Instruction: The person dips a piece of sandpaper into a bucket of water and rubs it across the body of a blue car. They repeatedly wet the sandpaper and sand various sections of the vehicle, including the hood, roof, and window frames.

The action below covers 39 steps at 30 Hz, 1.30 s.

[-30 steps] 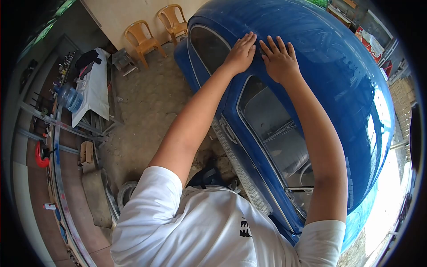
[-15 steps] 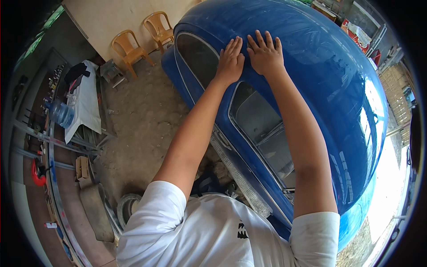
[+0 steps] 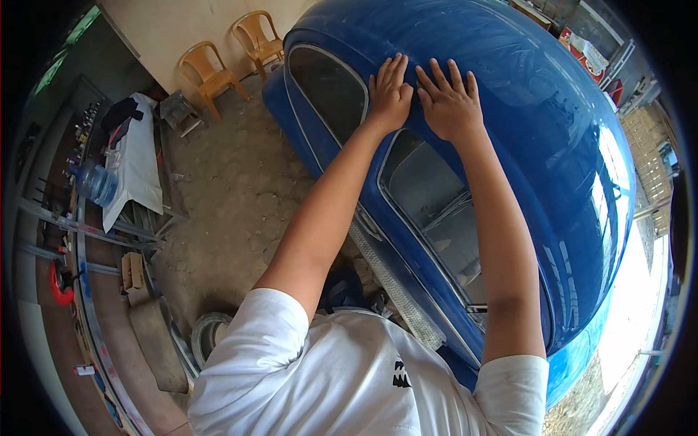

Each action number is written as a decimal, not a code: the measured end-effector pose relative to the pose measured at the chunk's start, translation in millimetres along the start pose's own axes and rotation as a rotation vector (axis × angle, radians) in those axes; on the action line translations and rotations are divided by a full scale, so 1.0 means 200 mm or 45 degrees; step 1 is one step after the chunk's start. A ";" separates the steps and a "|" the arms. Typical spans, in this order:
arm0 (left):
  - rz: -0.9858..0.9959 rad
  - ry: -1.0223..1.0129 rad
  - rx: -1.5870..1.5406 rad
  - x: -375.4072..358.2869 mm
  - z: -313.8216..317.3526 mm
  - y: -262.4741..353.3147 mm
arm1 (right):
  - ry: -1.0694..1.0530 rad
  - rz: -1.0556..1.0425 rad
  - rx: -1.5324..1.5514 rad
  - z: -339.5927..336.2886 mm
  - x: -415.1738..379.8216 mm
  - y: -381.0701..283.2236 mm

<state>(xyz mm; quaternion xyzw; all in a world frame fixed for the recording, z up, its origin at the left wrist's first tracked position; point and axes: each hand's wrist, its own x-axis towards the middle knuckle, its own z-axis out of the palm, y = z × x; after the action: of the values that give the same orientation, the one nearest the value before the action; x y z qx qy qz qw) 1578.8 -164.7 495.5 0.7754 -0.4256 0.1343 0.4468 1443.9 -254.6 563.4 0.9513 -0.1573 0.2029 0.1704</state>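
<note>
Both arms reach forward over the glossy blue roof of a car (image 3: 538, 145). My left hand (image 3: 391, 93) lies on the roof edge above the side windows, its fingers stretched toward the far end. To its right, my right hand (image 3: 451, 102) rests flat on the roof with fingers spread. Neither hand holds anything. Beneath my left hand is the rear side window (image 3: 327, 91), and below my right arm is the front side window (image 3: 429, 200). Faint smears and reflections show on the paint.
Two orange-brown plastic chairs (image 3: 209, 76) stand by the far wall. At left, a covered table (image 3: 138, 171) bears dark cloth and a blue water jug (image 3: 96, 184). A textured running board (image 3: 396, 291) lines the car's side. A tire (image 3: 209, 338) lies near my left side.
Both hands have shifted slightly to the right across the roof, staying close together. My right hand has also moved a little nearer to me.
</note>
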 end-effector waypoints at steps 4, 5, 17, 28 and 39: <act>0.035 0.036 -0.016 0.01 0.02 -0.04 | 0.021 0.066 0.002 0.02 -0.06 -0.04; 0.048 0.025 -0.020 0.03 0.02 -0.04 | 0.033 0.070 0.007 0.02 -0.10 -0.03; 0.683 -0.238 -0.185 -0.63 0.08 0.66 | 0.176 0.855 -0.021 -0.35 -1.17 0.00; 1.316 -1.282 -1.080 -1.80 0.21 1.34 | 1.502 2.230 1.357 -0.78 -2.57 -0.62; 0.940 -2.499 -0.858 -2.96 0.55 1.29 | 1.786 2.942 0.835 -0.19 -3.97 -1.34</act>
<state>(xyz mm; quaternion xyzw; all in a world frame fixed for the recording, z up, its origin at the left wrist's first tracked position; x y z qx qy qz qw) 1003.0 3.9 234.4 0.2085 -0.8160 -0.5380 0.0355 841.0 182.0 178.2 -0.0193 -0.6741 0.6841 -0.2780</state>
